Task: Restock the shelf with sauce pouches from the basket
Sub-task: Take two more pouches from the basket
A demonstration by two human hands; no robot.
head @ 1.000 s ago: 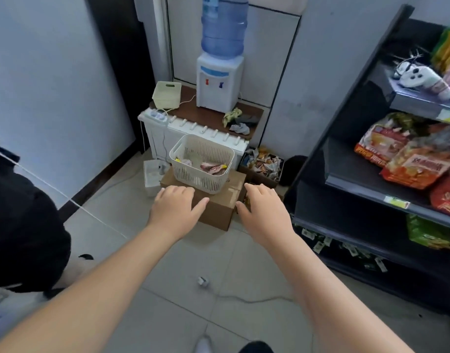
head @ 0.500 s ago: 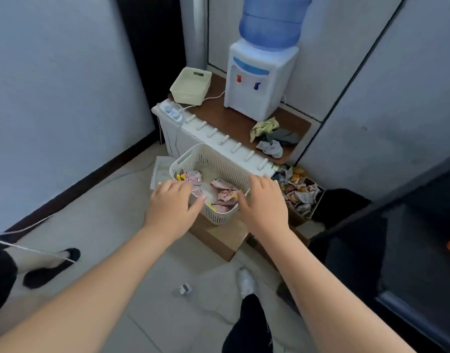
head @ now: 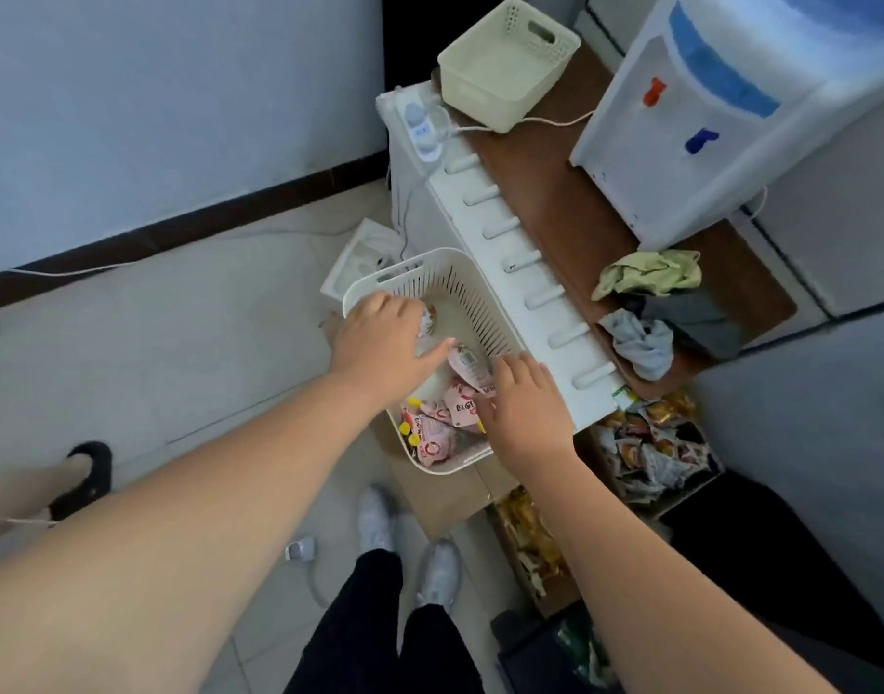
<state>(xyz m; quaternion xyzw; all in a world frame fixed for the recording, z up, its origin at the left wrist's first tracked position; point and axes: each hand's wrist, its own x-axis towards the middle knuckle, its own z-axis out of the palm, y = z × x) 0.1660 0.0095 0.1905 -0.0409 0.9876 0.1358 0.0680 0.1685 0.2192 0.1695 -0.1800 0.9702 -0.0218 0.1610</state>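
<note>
A white slatted basket (head: 472, 293) sits on a cardboard box (head: 442, 498) on the floor. Several pink sauce pouches (head: 437, 425) with yellow caps lie in its near end. My left hand (head: 379, 343) reaches into the far end, its fingers curled on a sauce pouch (head: 428, 320) and its thumb stretched toward another pouch (head: 472, 368). My right hand (head: 522, 408) hovers over the basket's right side with straight fingers touching that pouch. The shelf is out of view.
A white heater (head: 520, 273) and a brown cabinet with a water dispenser (head: 705, 117), a cream basket (head: 505, 62) and rags stand right behind. Boxes of snack packets (head: 650, 453) lie to the right. My feet (head: 409, 543) are below; another person's foot (head: 82, 478) is at left.
The view has tilted down and closed in on the basket; the shelf has left the frame. Both hands have moved from the basket's near rim down inside it, onto the pouches.
</note>
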